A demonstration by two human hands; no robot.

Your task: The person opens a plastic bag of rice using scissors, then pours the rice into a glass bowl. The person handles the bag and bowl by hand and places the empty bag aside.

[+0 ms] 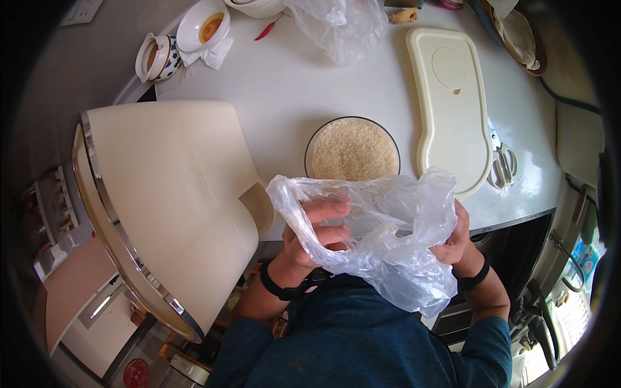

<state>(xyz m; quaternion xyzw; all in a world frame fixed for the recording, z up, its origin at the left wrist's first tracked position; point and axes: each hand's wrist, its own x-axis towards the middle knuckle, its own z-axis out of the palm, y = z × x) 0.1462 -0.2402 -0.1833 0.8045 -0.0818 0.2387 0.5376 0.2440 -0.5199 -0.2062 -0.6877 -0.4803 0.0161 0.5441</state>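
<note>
A clear plastic bag [383, 242] is spread between my hands, just in front of my body. My left hand [320, 233] reaches into its mouth, the rim stretched around the fingers and knuckles. On the other side my right hand [451, 237] pinches the bag's edge. Beyond the bag, a round bowl with a dark rim, full of rice grains [354, 148], stands on the white counter; the bag hides its near edge. What the bag contains, if anything, cannot be told.
A large cream bin-like container [170, 194] leans in at left. Right of the rice lie a cream plastic lid [453, 116] and kitchen scissors [502, 162]. A second plastic bag [342, 26], a red chili [265, 31], a white bowl [204, 24] and a patterned pot [157, 57] are farther back.
</note>
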